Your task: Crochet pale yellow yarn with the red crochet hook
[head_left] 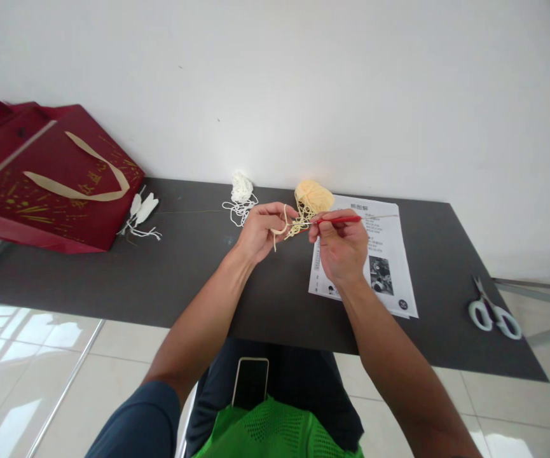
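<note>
My left hand (260,230) is closed in a pinch on a strand of pale yellow yarn (288,228) above the dark table (112,280). My right hand (341,248) grips a red-handled crochet hook (339,219), whose tip reaches into the yarn between both hands. The strand runs back to a yellow yarn ball (313,194) lying just behind the hands. A printed instruction sheet (389,254) lies under and to the right of my right hand.
A white yarn bundle (241,191) sits at the table's back. A dark red gift bag (50,175) lies at the left with small white pieces (142,210) beside it. Scissors (494,308) rest at the right edge. A phone (250,381) lies on my lap.
</note>
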A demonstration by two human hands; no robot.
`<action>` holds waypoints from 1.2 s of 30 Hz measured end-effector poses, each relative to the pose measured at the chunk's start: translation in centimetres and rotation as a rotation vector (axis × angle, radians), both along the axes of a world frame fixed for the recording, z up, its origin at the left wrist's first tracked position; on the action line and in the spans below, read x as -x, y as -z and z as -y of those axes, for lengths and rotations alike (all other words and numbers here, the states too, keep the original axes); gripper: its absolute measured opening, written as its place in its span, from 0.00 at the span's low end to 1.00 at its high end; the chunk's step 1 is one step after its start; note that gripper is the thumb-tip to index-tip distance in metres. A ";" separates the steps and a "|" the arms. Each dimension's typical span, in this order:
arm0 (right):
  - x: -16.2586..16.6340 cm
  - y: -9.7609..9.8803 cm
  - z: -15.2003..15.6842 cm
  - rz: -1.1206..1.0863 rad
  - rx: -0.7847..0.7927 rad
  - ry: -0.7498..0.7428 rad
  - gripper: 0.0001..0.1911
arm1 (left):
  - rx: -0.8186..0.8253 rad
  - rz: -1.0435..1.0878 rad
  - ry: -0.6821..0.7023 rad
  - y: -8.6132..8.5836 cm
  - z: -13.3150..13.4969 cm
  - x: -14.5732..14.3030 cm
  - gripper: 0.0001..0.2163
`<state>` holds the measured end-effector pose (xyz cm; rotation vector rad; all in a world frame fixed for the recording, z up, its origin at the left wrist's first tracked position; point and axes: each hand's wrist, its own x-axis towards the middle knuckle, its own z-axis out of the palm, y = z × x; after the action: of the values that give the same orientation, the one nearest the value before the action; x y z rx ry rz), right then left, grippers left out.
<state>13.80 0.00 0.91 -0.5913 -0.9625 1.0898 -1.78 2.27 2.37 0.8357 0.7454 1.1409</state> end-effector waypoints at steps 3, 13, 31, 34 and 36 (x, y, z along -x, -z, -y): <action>0.0 -0.3 0.1 -0.030 0.035 -0.021 0.10 | 0.018 0.026 0.026 0.1 -0.1 0.1 0.12; -0.7 0.0 -0.5 -0.284 0.348 -0.198 0.11 | -0.198 -0.074 -0.065 1.2 -0.1 -0.4 0.07; 1.7 0.8 0.3 -0.221 0.322 -0.031 0.06 | -0.257 -0.250 -0.379 1.2 1.0 -2.7 0.23; 1.7 0.7 0.3 -0.197 0.301 -0.023 0.06 | -0.292 -0.290 -0.425 1.2 1.0 -2.8 0.20; 1.7 0.7 0.3 -0.190 0.266 -0.012 0.05 | -0.310 -0.307 -0.445 1.2 1.0 -2.8 0.20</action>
<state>12.07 -0.29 0.25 -0.6844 -0.6624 1.2709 1.06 1.30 1.15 1.1585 1.0594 1.5715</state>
